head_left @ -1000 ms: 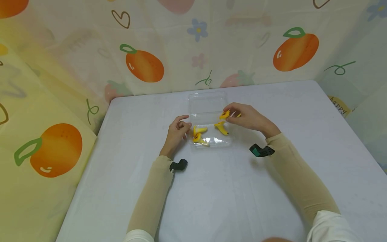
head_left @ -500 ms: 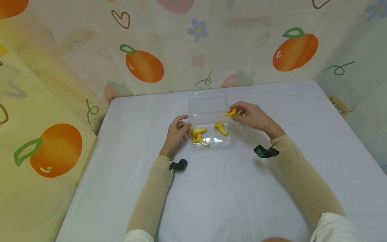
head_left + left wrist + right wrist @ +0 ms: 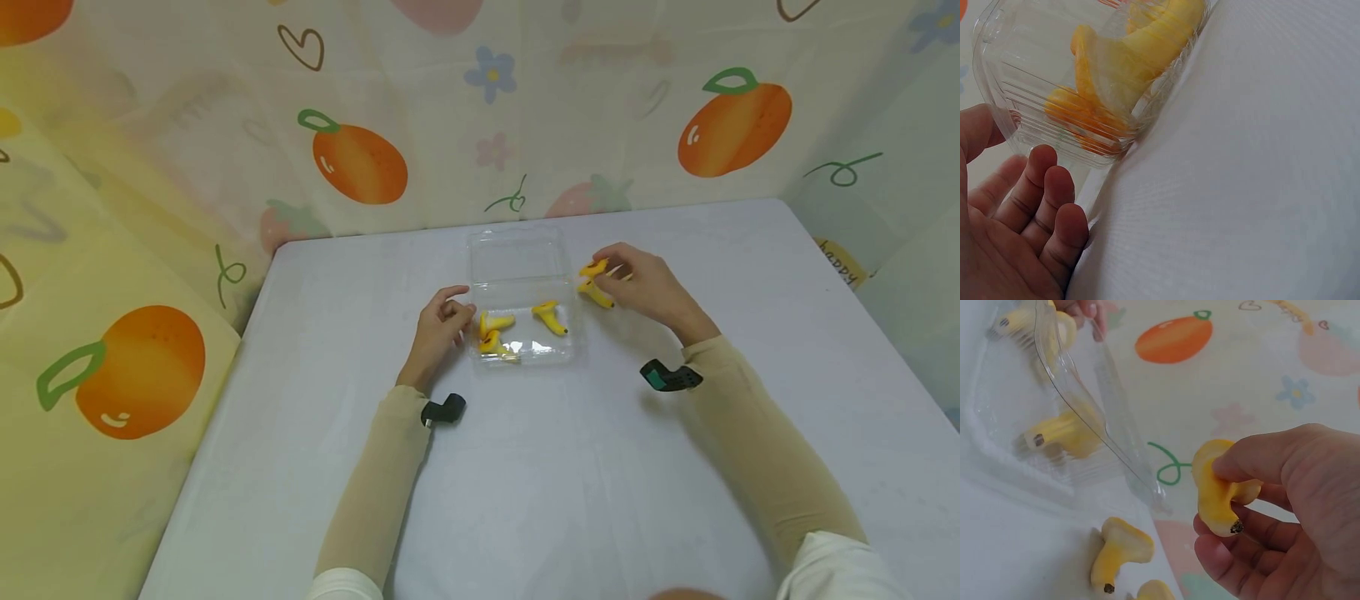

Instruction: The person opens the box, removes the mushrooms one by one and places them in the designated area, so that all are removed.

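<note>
My left hand [image 3: 435, 333] is at the left side of a clear plastic box [image 3: 525, 362], thumb and fingertips on its rim and wall; the left wrist view shows the box [image 3: 997, 75] between them. Inside lie yellow banana-like pieces: two at the left [image 3: 498, 322] and one at the right [image 3: 551, 317]. To the right of the box, my right hand [image 3: 648, 287] pinches another yellow piece [image 3: 593, 268] between thumb and fingers, dark tip down in the right wrist view [image 3: 1213, 494]. Below it a similar piece [image 3: 597, 294] rests on the table, also visible at the right wrist [image 3: 1119, 550].
The box's clear lid [image 3: 517, 254] is folded back towards the rear edge of the white-covered table [image 3: 525, 500]. A further yellow piece [image 3: 1155, 591] is partly cut off at the right wrist view's bottom. A patterned cloth [image 3: 450, 150] hangs behind the table.
My right hand has moved right and slightly back, carrying its yellow piece from above the box to beside it. The piece on the table has come into view. My left hand has stayed put.
</note>
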`<state>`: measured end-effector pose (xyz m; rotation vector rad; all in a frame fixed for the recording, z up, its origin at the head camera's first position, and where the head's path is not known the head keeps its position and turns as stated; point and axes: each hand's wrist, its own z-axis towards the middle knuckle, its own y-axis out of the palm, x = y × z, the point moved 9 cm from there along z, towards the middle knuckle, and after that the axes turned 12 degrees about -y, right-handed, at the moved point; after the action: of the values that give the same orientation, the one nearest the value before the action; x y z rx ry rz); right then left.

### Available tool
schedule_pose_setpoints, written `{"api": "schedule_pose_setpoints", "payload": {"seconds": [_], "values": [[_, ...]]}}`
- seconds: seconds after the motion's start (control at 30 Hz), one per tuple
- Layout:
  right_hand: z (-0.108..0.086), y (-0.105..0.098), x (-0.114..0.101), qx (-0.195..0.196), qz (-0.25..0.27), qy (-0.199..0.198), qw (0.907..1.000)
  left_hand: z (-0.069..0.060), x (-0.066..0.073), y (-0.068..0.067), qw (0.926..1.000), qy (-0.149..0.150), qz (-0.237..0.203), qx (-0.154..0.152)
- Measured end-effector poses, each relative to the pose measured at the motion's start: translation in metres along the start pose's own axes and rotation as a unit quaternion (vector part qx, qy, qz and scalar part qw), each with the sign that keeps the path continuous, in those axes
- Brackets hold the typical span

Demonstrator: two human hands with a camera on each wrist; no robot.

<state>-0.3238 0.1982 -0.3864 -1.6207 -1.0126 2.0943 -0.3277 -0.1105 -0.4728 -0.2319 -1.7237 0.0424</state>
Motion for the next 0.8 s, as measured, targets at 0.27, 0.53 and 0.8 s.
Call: {"api": "schedule_pose_setpoints", "payload": {"seconds": [0.27, 0.53, 0.8], "values": [[-0.003, -0.015, 0.006, 0.012, -0.009, 0.009, 0.9998, 0.000, 0.001, 0.001, 1.0000, 0.001, 0.003, 0.002], [-0.006, -0.032, 0.010, 0.021, -0.015, 0.015, 0.9995, 0.001, 0.000, 0.000, 1.0000, 0.001, 0.004, -0.001], [-0.008, -0.045, 0.013, 0.023, -0.030, 0.023, 0.9990, 0.000, -0.001, 0.000, 0.9999, -0.012, 0.004, -0.010]]}}
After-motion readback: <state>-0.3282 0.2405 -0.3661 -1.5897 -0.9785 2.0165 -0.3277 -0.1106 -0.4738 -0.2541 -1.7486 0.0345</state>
